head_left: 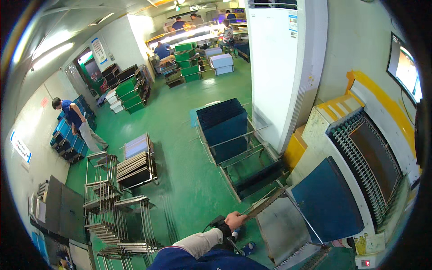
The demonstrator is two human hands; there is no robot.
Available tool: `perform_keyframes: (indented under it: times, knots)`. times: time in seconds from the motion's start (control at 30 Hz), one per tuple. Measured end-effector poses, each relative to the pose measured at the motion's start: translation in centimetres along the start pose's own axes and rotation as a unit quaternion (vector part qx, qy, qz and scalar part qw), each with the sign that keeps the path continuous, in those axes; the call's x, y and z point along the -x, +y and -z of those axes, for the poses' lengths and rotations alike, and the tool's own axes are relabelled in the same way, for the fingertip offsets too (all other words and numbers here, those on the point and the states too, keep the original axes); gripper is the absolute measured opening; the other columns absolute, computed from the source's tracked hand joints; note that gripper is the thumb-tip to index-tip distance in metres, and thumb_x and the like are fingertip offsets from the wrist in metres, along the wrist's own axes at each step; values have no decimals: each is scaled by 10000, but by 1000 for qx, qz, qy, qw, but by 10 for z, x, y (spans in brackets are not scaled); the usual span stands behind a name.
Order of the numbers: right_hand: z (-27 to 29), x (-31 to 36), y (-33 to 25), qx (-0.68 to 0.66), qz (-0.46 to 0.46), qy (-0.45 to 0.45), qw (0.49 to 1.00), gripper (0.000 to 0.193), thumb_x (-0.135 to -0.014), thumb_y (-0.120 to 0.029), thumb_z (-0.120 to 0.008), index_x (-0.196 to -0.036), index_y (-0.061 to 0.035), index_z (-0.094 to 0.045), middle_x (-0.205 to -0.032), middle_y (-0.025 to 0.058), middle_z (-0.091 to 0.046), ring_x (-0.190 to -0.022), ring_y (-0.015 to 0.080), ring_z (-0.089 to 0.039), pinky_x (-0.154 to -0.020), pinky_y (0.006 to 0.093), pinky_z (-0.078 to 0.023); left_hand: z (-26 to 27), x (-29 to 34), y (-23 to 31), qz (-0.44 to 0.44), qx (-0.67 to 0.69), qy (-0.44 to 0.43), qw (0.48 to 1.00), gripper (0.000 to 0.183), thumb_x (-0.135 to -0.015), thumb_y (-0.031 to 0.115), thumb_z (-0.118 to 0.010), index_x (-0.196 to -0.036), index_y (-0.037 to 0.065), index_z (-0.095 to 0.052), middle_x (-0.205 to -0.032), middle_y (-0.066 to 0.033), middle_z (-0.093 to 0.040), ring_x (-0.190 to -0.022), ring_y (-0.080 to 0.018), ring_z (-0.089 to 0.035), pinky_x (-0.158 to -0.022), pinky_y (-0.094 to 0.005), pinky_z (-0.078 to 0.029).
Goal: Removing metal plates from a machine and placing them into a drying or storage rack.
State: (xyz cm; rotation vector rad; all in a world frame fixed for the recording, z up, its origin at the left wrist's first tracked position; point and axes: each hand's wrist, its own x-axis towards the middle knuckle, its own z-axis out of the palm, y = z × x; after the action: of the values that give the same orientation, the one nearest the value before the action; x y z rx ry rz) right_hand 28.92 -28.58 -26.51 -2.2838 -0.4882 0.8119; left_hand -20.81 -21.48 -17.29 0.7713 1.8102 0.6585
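My left hand, with a dark band at the wrist, is closed around the near end of a brown toothed bar. The bar belongs to a metal slotted rack low at the right. A grey flat plate shows between the rack's bars. Just right of the rack's rod, a large dark blue panel stands tilted against the roller machine. On the machine's rollers rests a brown rectangular panel. My right hand is out of the picture.
Ahead, a floor rack carries upright dark blue panels, beside a tall white cabinet. Several bare metal racks stand at left. A person bends by blue racks. Others sit at far benches. A screen hangs right.
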Motion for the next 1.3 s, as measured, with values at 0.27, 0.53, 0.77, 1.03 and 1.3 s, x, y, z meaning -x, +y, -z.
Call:
perform_keyframes:
  times: [0.27, 0.53, 0.77, 1.03, 1.3]
  knots:
    - [-10, 49, -17, -111, -3, -53, 992, 301, -916, -384, -583, -985, -102, -662, -929, 71, -654, -816, 267, -609, -718, 392, -469, 59, 75, 4, -59, 52, 75, 994, 392, -840, 393, -719, -924, 12, -683, -736, -42, -634, -640, -128, -569, -553, -302, -445]
    - [-57, 132, -66, -175, 11, -144, 974, 319, -923, -403, -578, -981, -102, -664, -889, 60, -657, -790, 263, -610, -700, 397, -468, 162, 105, -33, -102, 124, 143, 977, 367, -855, 376, -695, -860, 9, -687, -723, -56, -660, -661, -131, -620, -610, -294, -494]
    - [-139, 222, -116, -154, 20, -235, 960, 334, -929, -419, -574, -978, -101, -665, -854, 50, -660, -767, 260, -612, -684, 400, -466, 291, 117, -95, -106, 225, 239, 939, 315, -870, 319, -688, -838, 6, -664, -713, -41, -656, -664, -101, -597, -606, -293, -478]
    - [-230, 303, -162, -100, 39, -333, 937, 353, -936, -438, -569, -974, -101, -666, -813, 39, -664, -741, 256, -613, -666, 405, -465, 396, 154, -192, -39, 328, 367, 870, 302, -886, 304, -690, -797, 24, -621, -685, 7, -579, -625, -85, -512, -554, -286, -419]
    - [-414, 430, -226, -57, 37, -532, 844, 508, -959, -621, -458, -953, -140, -622, -683, -45, -509, -589, 144, -450, -588, 327, -375, 449, 190, -267, 14, 473, 497, 727, 265, -873, 241, -710, -752, 44, -580, -660, 20, -541, -605, -77, -474, -525, -286, -387]
